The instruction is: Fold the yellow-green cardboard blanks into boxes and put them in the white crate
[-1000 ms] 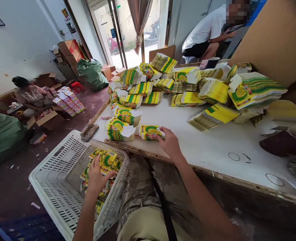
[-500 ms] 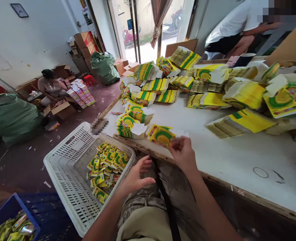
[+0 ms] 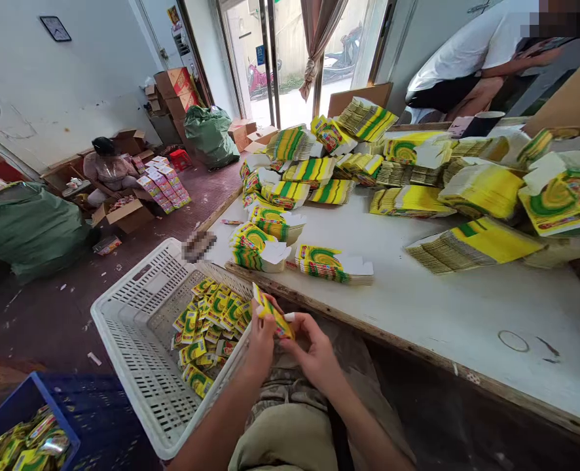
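Above my lap, beside the white basket, both my hands hold one yellow and green printed carton (image 3: 275,317). My left hand (image 3: 262,343) grips its left side with the fingers closed around it. On the right end, my right hand (image 3: 312,350) pinches it between thumb and fingers. A stack of flat cartons (image 3: 319,261) lies at the table edge just beyond my hands, with a further stack (image 3: 255,245) to its left. Many small yellow cartons (image 3: 216,314) lie loose in the white plastic basket (image 3: 137,366).
The white table (image 3: 442,314) has a rough wooden edge and carries several carton bundles (image 3: 486,186) at the back. A blue crate (image 3: 64,418) of shiny packets stands at lower left. One person (image 3: 108,170) sits by boxes; another person (image 3: 461,59) sits across the table.
My right hand has brought a carton from the stack on the table to my left hand. My left hand, open before, has closed on it.
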`<state>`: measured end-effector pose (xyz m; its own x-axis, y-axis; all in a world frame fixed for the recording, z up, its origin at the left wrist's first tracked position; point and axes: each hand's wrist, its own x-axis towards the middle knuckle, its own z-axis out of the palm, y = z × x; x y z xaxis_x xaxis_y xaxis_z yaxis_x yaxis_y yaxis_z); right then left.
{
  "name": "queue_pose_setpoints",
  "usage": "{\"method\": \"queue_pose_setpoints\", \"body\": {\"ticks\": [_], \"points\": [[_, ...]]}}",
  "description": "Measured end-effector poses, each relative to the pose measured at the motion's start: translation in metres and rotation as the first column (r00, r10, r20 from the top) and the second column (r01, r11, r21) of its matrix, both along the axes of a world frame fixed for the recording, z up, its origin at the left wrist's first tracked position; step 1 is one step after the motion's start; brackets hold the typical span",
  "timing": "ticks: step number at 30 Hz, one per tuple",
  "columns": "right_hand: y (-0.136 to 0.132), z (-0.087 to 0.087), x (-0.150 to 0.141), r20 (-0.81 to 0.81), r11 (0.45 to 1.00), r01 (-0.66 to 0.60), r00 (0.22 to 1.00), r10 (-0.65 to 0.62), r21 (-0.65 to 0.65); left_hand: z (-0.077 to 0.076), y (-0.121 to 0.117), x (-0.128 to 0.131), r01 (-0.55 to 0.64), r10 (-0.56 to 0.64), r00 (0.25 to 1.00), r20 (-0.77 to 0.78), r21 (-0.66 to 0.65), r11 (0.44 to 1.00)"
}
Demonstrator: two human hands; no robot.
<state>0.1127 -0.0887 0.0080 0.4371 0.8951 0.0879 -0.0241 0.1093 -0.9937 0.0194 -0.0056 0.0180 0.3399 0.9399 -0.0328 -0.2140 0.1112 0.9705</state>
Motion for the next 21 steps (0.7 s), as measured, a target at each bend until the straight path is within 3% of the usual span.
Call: {"method": "queue_pose_setpoints", "body": {"ticks": [3, 5, 7, 9, 11, 13, 16, 18, 21], "points": [[-0.002, -0.002, 0.018, -0.101, 1.0, 0.01, 0.995, -0.009, 0.0, -0.012, 0.001, -0.009, 0.091, -0.09, 0.996, -0.017, 0.089, 0.992], [-0.004, -0.003, 0.029, -0.068, 1.0, 0.0, 0.998, 0.0, -0.008, -0.012, 0.006, -0.013, 0.12, -0.115, 0.991, -0.061, 0.086, 0.989], [-0.008, -0.004, 0.041, 0.099, 0.999, 0.044, 0.994, -0.045, 0.009, -0.004, 0.014, -0.019, 0.169, -0.16, 0.981, -0.106, 0.08, 0.982], [-0.011, -0.005, 0.054, 0.331, 0.988, 0.135, 0.932, -0.152, 0.075, 0.008, 0.025, -0.027, 0.264, -0.243, 0.957, -0.157, 0.131, 0.955], [-0.014, -0.003, 0.064, 0.512, 0.972, 0.184, 0.827, -0.234, 0.146, 0.022, 0.034, -0.035, 0.369, -0.31, 0.919, -0.245, 0.25, 0.895], [-0.016, 0.001, 0.067, 0.653, 0.973, 0.137, 0.722, -0.228, 0.187, 0.032, 0.039, -0.038, 0.473, -0.312, 0.852, -0.42, 0.365, 0.802], [-0.018, 0.008, 0.055, 0.793, 0.973, -0.037, 0.587, -0.162, 0.226, 0.034, 0.033, -0.032, 0.669, -0.312, 0.641, -0.701, 0.311, 0.675], [-0.018, 0.008, 0.042, 0.774, 0.963, -0.023, 0.6, -0.202, 0.27, 0.029, 0.024, -0.025, 0.727, -0.353, 0.538, -0.765, 0.21, 0.654], [-0.015, -0.002, 0.029, 0.539, 0.926, 0.29, 0.753, -0.378, 0.244, 0.019, 0.008, -0.019, 0.679, -0.326, 0.544, -0.773, 0.177, 0.712]]}}
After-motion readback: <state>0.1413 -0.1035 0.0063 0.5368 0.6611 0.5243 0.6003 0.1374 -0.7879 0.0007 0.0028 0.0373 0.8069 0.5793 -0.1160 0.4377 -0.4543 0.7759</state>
